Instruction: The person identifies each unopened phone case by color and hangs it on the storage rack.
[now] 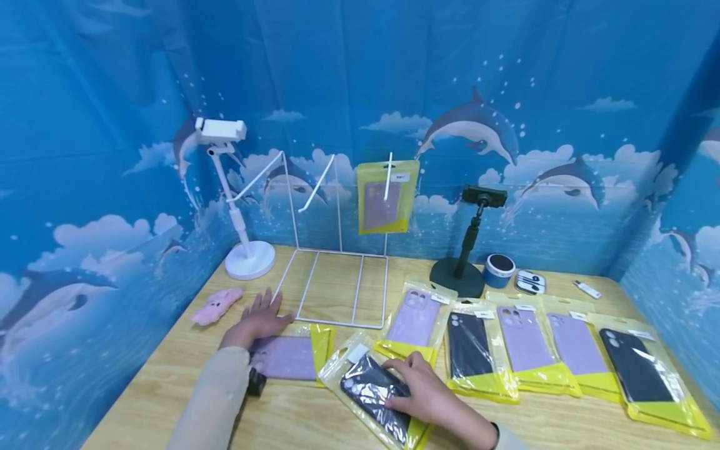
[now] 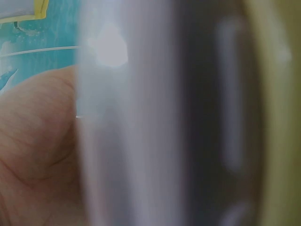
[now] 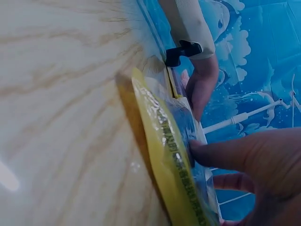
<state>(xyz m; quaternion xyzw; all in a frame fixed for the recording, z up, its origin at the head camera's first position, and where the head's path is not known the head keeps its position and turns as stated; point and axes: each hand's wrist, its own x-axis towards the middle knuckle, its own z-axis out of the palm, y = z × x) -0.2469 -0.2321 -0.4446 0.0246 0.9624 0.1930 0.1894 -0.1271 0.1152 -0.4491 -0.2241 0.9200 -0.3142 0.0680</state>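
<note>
My right hand (image 1: 419,390) grips a clear and yellow pouch holding a black phone case (image 1: 374,394), its thumb and fingers on the pouch's right part. In the right wrist view, the yellow end (image 3: 164,146) of this pouch stands edge-on by the thumb, over a shadow. My left hand (image 1: 264,320) lies with its fingers extended at the front left corner of a white wire rack (image 1: 340,323). Beneath that wrist is a pouched purple phone case (image 1: 289,357), partly covered by hand and sleeve. Blurred packaging fills most of the left wrist view.
One pouched purple case (image 1: 381,206) hangs from the rack's right hook. Several pouched cases, including a black one (image 1: 469,344), lie at right. Behind stand a black phone stand (image 1: 458,275), a blue round speaker (image 1: 499,272) and a white stand (image 1: 250,259). A pink item (image 1: 216,306) lies left.
</note>
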